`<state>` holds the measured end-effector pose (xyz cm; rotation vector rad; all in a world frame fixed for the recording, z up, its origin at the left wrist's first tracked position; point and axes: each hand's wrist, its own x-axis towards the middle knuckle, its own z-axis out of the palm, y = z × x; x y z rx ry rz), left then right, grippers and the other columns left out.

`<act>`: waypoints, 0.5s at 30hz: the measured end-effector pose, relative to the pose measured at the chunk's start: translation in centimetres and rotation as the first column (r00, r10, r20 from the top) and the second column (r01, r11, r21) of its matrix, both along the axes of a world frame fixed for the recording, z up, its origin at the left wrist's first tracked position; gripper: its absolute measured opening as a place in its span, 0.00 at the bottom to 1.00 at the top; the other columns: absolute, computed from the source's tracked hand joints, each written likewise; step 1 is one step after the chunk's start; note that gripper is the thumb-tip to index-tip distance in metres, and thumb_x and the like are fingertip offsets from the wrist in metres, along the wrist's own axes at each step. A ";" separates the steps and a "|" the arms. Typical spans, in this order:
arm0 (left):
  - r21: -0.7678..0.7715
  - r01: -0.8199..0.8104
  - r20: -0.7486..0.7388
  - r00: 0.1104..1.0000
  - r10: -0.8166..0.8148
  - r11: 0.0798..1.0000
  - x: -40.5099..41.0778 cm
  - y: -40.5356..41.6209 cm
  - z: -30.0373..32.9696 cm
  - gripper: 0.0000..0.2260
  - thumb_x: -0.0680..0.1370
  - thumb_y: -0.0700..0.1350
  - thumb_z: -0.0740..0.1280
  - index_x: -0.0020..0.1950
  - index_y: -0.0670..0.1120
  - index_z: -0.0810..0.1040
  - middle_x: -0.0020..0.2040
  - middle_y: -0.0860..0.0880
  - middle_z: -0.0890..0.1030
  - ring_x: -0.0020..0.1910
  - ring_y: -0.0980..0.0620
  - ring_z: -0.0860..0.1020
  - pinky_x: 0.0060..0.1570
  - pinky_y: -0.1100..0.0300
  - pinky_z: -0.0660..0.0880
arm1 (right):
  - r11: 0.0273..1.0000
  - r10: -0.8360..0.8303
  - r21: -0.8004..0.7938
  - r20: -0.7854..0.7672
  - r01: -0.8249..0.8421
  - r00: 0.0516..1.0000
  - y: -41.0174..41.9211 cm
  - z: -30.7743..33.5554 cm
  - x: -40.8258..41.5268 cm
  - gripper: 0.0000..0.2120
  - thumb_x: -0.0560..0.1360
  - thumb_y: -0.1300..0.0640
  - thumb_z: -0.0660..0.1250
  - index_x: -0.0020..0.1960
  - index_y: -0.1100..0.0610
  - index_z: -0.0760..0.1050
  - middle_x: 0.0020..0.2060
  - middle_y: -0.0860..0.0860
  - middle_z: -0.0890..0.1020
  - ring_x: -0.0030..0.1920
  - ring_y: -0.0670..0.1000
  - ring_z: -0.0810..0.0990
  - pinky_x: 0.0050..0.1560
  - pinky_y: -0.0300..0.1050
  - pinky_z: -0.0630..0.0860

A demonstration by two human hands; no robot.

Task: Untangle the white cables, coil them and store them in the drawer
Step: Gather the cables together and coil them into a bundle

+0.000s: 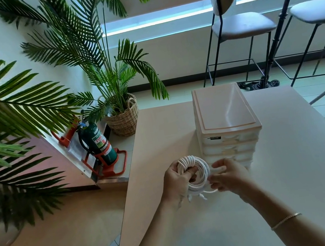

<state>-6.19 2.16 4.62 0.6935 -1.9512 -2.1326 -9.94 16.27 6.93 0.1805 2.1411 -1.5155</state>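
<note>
A round coil of white cable point(200, 167) is held just above the table, in front of the white drawer unit point(226, 126). My left hand point(176, 182) grips the coil's left side with fingers through its middle. My right hand point(229, 176) pinches a loose strand of the cable at the coil's right side. Short cable ends with plugs point(200, 196) hang below the coil. The drawers of the unit look closed.
The pale table point(296, 175) stretches right and toward me. Its left edge drops to the floor, where a green fire extinguisher point(97, 144) and a potted palm in a wicker basket point(123, 120) stand. Bar stools point(240, 28) stand beyond the table.
</note>
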 end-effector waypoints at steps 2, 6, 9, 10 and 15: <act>-0.020 -0.034 0.018 0.999 0.034 0.999 -0.1 -0.1 -0.2 0.09 0.70 0.33 0.72 0.46 0.46 0.79 0.36 0.51 0.80 0.33 0.56 0.78 0.39 0.62 0.75 | 0.963 0.097 0.265 -0.168 -0.050 0.981 0.0 0.8 -0.3 0.16 0.68 0.59 0.71 0.54 0.53 0.72 0.46 0.52 0.82 0.46 0.52 0.81 0.48 0.46 0.77; 0.024 -0.041 0.039 0.998 0.040 0.999 -0.1 0.0 -0.5 0.08 0.70 0.34 0.72 0.48 0.41 0.79 0.37 0.48 0.81 0.35 0.53 0.78 0.38 0.62 0.75 | 0.905 0.270 0.419 -0.445 -0.068 0.854 -0.6 2.2 0.6 0.09 0.71 0.53 0.70 0.50 0.48 0.78 0.55 0.49 0.78 0.57 0.52 0.75 0.53 0.43 0.72; 0.165 -0.048 0.040 0.998 0.042 0.985 -0.3 0.4 -0.2 0.07 0.72 0.33 0.69 0.49 0.36 0.79 0.39 0.43 0.81 0.36 0.49 0.80 0.36 0.60 0.76 | 0.852 0.398 0.505 -0.451 -0.139 0.799 -1.7 1.9 1.7 0.08 0.74 0.49 0.66 0.51 0.46 0.81 0.56 0.47 0.76 0.60 0.50 0.70 0.52 0.41 0.69; 0.208 -0.050 0.041 0.998 0.042 0.977 -0.4 0.6 -0.1 0.07 0.72 0.32 0.69 0.49 0.35 0.78 0.39 0.42 0.81 0.35 0.50 0.80 0.35 0.60 0.77 | 0.837 0.408 0.527 -0.424 -0.145 0.809 -2.0 1.7 1.9 0.10 0.75 0.48 0.64 0.53 0.46 0.81 0.57 0.47 0.75 0.61 0.50 0.69 0.53 0.42 0.69; 0.238 -0.010 0.051 0.999 -0.002 0.971 -0.7 1.0 -0.2 0.06 0.74 0.35 0.69 0.50 0.37 0.78 0.41 0.43 0.82 0.33 0.55 0.81 0.34 0.64 0.77 | 0.739 0.435 0.656 -0.289 -0.154 0.853 -3.4 0.7 1.8 0.15 0.78 0.48 0.58 0.55 0.54 0.79 0.60 0.51 0.71 0.63 0.54 0.65 0.55 0.48 0.70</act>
